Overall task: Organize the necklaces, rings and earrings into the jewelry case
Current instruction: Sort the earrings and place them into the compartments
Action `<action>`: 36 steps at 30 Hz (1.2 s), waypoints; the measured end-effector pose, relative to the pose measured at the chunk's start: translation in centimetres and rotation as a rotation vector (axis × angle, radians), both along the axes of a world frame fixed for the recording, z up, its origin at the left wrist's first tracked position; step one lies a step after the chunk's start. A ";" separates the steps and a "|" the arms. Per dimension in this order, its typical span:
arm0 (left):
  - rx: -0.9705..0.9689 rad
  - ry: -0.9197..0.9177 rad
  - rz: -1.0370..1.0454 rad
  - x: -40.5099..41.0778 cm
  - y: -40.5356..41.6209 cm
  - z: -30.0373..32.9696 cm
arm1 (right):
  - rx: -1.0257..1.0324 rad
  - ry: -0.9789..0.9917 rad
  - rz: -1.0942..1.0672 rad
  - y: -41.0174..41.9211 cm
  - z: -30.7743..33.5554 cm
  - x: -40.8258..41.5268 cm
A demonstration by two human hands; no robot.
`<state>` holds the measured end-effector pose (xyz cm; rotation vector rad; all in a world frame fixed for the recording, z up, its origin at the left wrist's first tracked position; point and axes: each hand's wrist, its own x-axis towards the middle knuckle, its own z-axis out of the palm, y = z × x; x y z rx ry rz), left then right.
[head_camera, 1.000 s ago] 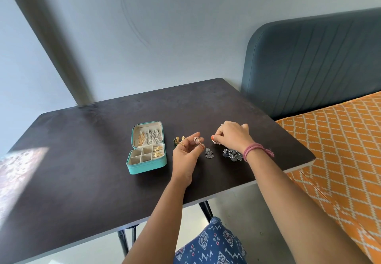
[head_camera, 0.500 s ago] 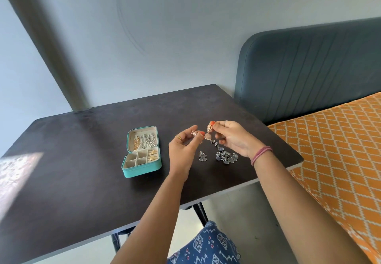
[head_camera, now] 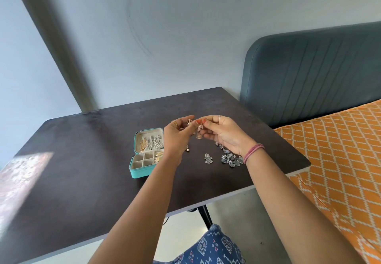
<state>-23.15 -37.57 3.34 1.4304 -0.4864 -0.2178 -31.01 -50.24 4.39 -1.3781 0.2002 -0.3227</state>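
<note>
A teal jewelry case (head_camera: 137,172) lies open on the dark table (head_camera: 82,170), with necklaces in its lid and gold pieces in the right compartments. Just right of the case, both hands are raised above the table. My left hand (head_camera: 175,137) pinches a rose-gold earring (head_camera: 189,122) at its fingertips. My right hand (head_camera: 224,134) pinches a matching rose-gold dangling earring (head_camera: 199,132). A silver earring (head_camera: 208,159) and a heap of silver jewelry (head_camera: 232,159) lie on the table under my right wrist.
A grey-blue padded headboard (head_camera: 309,71) and an orange patterned bed cover (head_camera: 338,160) stand right of the table. The wall runs behind the table. A sunlit patch (head_camera: 20,173) falls on the table's left end. My blue patterned clothing (head_camera: 208,247) shows below the table edge.
My right hand picked an earring from the table and lifted it. Both hands rose and came together, each with one earring. The camera tilted upward.
</note>
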 end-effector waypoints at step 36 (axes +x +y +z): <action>0.612 0.022 0.094 3.6 -5.2 -4.6 | -0.892 0.487 -0.055 -4.6 -5.0 5.6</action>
